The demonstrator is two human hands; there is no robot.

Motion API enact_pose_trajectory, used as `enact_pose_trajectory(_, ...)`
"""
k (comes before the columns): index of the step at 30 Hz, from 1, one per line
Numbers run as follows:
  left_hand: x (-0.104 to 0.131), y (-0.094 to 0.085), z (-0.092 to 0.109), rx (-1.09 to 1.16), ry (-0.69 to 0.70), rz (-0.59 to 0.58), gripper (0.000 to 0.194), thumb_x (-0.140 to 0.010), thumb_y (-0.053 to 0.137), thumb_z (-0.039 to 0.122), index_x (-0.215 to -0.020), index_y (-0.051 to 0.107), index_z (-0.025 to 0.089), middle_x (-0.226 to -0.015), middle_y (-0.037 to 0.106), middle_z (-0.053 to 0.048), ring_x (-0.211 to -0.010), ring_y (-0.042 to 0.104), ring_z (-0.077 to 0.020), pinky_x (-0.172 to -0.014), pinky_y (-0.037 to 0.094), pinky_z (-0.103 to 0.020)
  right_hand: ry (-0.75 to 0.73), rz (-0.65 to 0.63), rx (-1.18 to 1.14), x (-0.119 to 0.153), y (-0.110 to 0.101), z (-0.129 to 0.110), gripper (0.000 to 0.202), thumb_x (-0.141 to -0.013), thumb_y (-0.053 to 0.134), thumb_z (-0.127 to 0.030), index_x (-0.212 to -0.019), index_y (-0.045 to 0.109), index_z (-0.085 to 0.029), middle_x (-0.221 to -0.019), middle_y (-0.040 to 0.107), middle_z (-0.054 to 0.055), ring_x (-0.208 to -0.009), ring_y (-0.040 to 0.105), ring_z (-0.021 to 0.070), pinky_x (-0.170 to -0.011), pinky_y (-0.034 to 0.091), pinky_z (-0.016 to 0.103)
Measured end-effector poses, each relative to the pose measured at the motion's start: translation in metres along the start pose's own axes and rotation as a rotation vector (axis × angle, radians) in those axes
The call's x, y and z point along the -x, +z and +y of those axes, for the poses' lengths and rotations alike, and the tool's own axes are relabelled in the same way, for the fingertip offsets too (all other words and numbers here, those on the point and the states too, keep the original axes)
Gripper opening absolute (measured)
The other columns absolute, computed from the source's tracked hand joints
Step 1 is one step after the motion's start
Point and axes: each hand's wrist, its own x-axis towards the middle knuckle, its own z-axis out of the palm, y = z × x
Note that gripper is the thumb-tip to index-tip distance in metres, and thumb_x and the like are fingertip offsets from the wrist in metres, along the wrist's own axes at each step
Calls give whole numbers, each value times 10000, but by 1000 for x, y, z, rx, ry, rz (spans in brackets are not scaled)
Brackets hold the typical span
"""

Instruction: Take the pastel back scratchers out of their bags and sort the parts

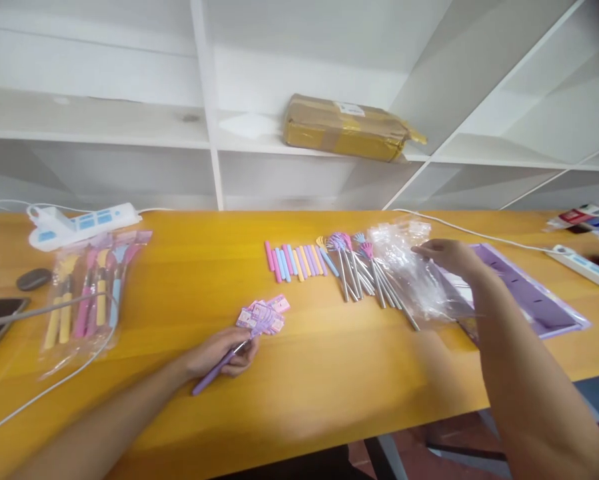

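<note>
Purple scratcher (218, 369), grip fitted, is grasped in the left hand (224, 352) over printed cards (279, 305); whether the right hand (452, 258) pinches the clear bags (404, 263), I cannot tell. Bagged scratchers (86, 297) look finished; bare rods (380, 285) and loose grips (292, 261) remain.

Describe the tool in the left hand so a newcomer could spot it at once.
On the yellow table, left of centre, find the left hand. The tool slants through its grip, handle down to the left, head over the small cards. Its purple handle sets it apart from the bare metal shafts lying farther right.
</note>
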Motion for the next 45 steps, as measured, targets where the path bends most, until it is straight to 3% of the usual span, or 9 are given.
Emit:
enact_pose_trajectory(4, -2, 1, -2, -24, 92, 77, 450, -1053, 527, 621, -1005, 578, 176, -658, 388, 83, -408, 287, -42, -424, 221, -194, 121, 44, 23, -14, 20, 3, 418, -628, 979, -285, -664, 570, -203, -741, 587, 56, -652, 441, 144, -693, 338, 385)
enact_pose_trajectory(7, -1, 2, -1, -20, 104, 59, 397, -1064, 544, 573, -1116, 589, 182, -699, 393, 84, -425, 235, -31, -408, 198, -177, -41, 196, -111, 7, 36, -41, 326, -742, 904, -185, -783, 581, -205, -828, 569, 42, -710, 462, 149, -742, 370, 366)
enact_pose_trajectory(9, -1, 3, 0, 3, 84, 32, 328, -1034, 627, 498, -1118, 577, 184, -686, 381, 90, -457, 223, -37, -423, 192, -167, -251, -11, -316, 53, 53, -92, 229, -840, 833, -242, -849, 609, -199, -817, 583, 27, -693, 494, 146, -694, 390, 328)
enact_pose_trajectory(12, 2, 1, 2, -5, 32, 21, 264, -957, 719, 357, -1098, 568, 192, -679, 384, 93, -489, 223, -45, -451, 199, -164, -643, -646, -689, 154, 84, -175, 221, -941, 750, -346, -849, 604, -208, -800, 600, 5, -665, 509, 130, -628, 413, 276)
enact_pose_trajectory(17, 7, 0, 11, -146, -120, -19, 153, -918, 687, 276, -957, 567, 190, -675, 451, 69, -493, 272, -57, -479, 238, -190, -633, -927, -1013, 273, 123, -250, 457, -1066, 569, -448, -700, 463, -196, -667, 504, -31, -621, 457, 101, -615, 398, 240)
enact_pose_trajectory(24, 6, 12, 14, -540, -90, -204, 360, -1049, 586, 525, -1081, 673, 178, -808, 610, -13, -640, 513, -118, -621, 413, -238, -554, -859, -1072, 267, 128, -236, 498, -1067, 538, -476, -661, 432, -208, -611, 429, -32, -565, 398, 109, -558, 332, 269)
enact_pose_trajectory(29, 6, 10, 6, -427, -128, -156, 445, -1037, 575, 625, -1093, 580, 183, -811, 602, -3, -589, 468, -107, -560, 387, -229, -424, -507, -1127, 255, 132, -228, 541, -1088, 433, -556, -667, 337, -231, -609, 319, -36, -561, 337, 124, -553, 289, 299)
enact_pose_trajectory(35, 7, 14, 9, -506, -72, -126, 504, -1055, 477, 681, -903, 473, 201, -755, 486, 21, -631, 408, -115, -598, 346, -251, -666, -888, -997, 252, 126, -232, 576, -1058, 501, -610, -663, 314, -235, -618, 313, -44, -572, 332, 122, -575, 273, 305)
enact_pose_trajectory(45, 8, 26, 17, -652, -11, -44, 448, -1089, 407, 636, -1002, 506, 207, -831, 460, 3, -665, 398, -133, -611, 366, -256, -548, -1048, -1006, 244, 121, -233, 583, -1076, 483, -580, -656, 295, -224, -625, 250, -51, -589, 273, 103, -585, 240, 297)
